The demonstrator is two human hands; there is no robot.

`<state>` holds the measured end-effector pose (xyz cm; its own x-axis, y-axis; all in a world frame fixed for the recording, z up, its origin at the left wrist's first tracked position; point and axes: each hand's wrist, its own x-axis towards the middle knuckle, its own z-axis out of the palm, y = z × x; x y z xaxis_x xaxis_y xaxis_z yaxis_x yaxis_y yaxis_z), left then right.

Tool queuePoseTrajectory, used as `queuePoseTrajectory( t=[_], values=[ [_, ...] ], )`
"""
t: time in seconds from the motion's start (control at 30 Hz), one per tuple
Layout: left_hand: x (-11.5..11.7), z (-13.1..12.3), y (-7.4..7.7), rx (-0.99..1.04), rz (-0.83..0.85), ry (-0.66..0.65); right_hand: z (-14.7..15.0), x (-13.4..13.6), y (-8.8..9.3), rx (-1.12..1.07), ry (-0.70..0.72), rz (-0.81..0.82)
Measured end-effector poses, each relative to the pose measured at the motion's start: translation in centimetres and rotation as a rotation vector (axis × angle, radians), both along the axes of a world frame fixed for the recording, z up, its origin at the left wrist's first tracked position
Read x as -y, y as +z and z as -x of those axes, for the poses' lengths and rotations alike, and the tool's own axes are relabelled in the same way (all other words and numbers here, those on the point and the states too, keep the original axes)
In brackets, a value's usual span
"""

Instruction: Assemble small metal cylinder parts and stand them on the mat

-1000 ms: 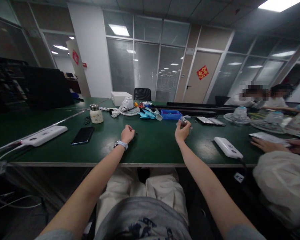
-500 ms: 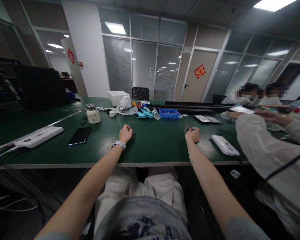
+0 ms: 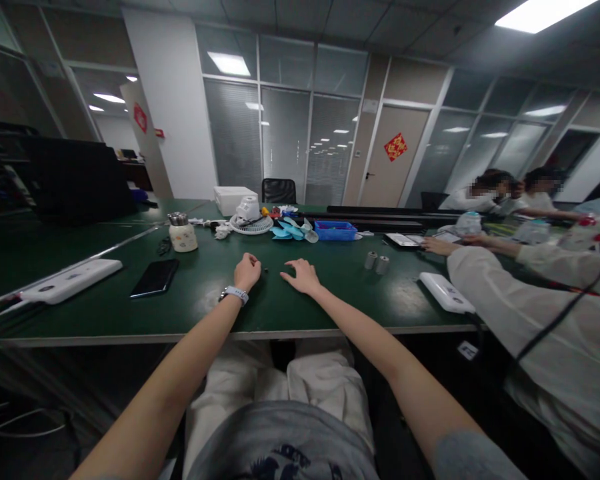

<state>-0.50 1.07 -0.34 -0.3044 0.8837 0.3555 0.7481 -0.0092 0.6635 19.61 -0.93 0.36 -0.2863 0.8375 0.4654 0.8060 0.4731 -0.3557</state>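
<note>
My left hand (image 3: 247, 272) rests on the green table (image 3: 300, 300) curled into a loose fist, a watch on its wrist; whether anything is inside it is hidden. A tiny dark part (image 3: 266, 270) lies just right of it. My right hand (image 3: 303, 276) hovers low over the table beside that part, fingers spread and holding nothing. Two small grey cylinders (image 3: 375, 263) stand upright on the table to the right, apart from both hands.
A black phone (image 3: 155, 277) and white power strip (image 3: 65, 281) lie left. A jar (image 3: 182, 233), fan parts (image 3: 253, 217), blue blades (image 3: 291, 231) and blue tray (image 3: 335, 231) sit farther back. Another power strip (image 3: 446, 292) and a co-worker's sleeve (image 3: 530, 313) are right.
My right hand set down the grey cylinders at the right, let go, and moved left to beside my left hand with fingers spread. The left hand stayed put.
</note>
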Motion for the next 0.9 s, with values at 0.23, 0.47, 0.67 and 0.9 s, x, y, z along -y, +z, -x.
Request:
queuePoseTrajectory(
  t=[0.23, 0.47, 0.67, 0.9],
  values=[
    [0.2, -0.1, 0.1, -0.028, 0.000, -0.004, 7.0, -1.9, -0.5, 0.009, -0.129, 0.111],
    [0.3, -0.2, 0.2, -0.028, 0.015, -0.006, -1.1, -1.4, 1.5, 0.024, -0.139, -0.163],
    [0.8, -0.4, 0.4, -0.038, 0.028, -0.012, -16.5, -0.9, 2.5, -0.126, -0.740, -0.442],
    [1.2, -0.3, 0.7, -0.041, 0.030, -0.016, -22.1, -0.7, 1.1, -0.258, -1.097, -0.228]
  ],
)
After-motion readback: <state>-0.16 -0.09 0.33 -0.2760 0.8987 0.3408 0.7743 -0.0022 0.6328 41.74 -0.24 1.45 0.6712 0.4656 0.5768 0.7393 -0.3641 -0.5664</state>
